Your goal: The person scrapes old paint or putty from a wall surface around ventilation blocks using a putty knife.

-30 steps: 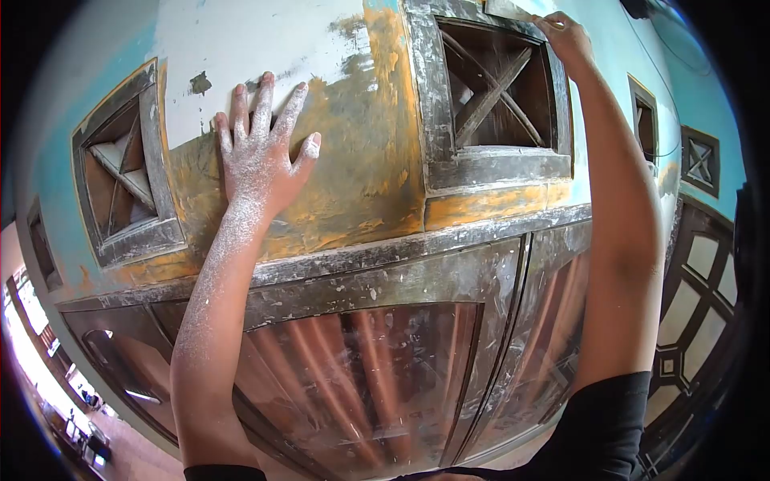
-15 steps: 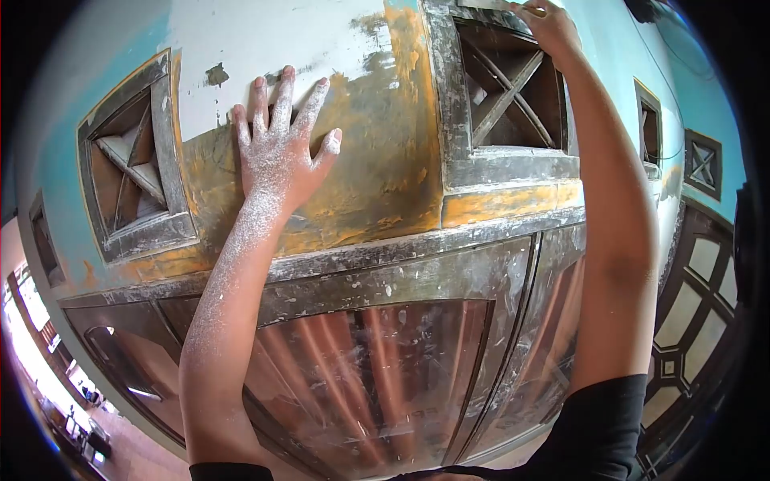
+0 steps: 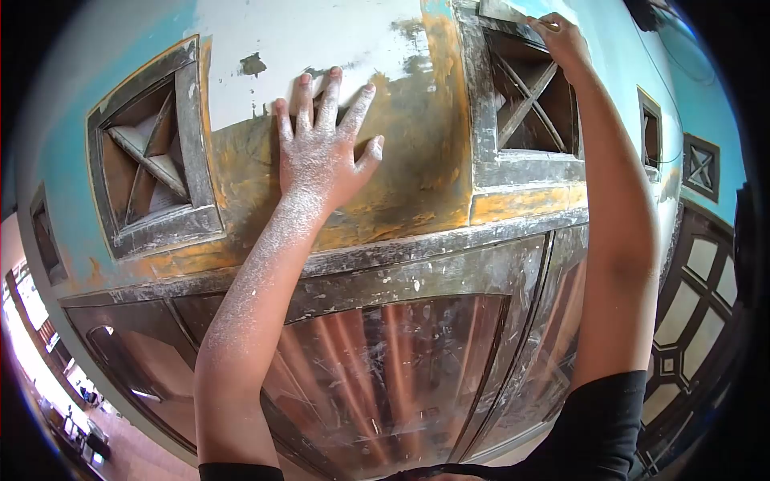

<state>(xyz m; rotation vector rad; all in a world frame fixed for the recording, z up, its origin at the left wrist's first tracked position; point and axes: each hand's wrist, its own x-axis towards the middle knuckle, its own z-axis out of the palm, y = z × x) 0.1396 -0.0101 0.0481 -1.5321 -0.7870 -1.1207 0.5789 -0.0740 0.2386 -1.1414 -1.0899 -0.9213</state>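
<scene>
My left hand [image 3: 325, 152], dusted with white powder down to the forearm, lies against the wall [image 3: 409, 160] with its fingers spread. That stretch of wall shows white coating above and bare brown and orange patches below. Higher up on the right, my right hand [image 3: 565, 42] grips a flat scraper [image 3: 504, 10]. The scraper's pale blade is at the top edge of the weathered wooden vent frame [image 3: 479, 104], which has crossed slats. Part of the scraper is hidden by my fingers.
A second vent frame [image 3: 210, 152] with crossed slats is on the left. Under the wall runs a worn wooden beam [image 3: 361, 252] above a glazed door panel [image 3: 401, 369] with reddish curtain folds behind it. A dark panelled door [image 3: 690, 305] stands at far right.
The view has shifted, so the wall and vents appear farther right. My left hand stays spread on the wall. My right hand appears slightly lower, with more of the scraper blade showing.
</scene>
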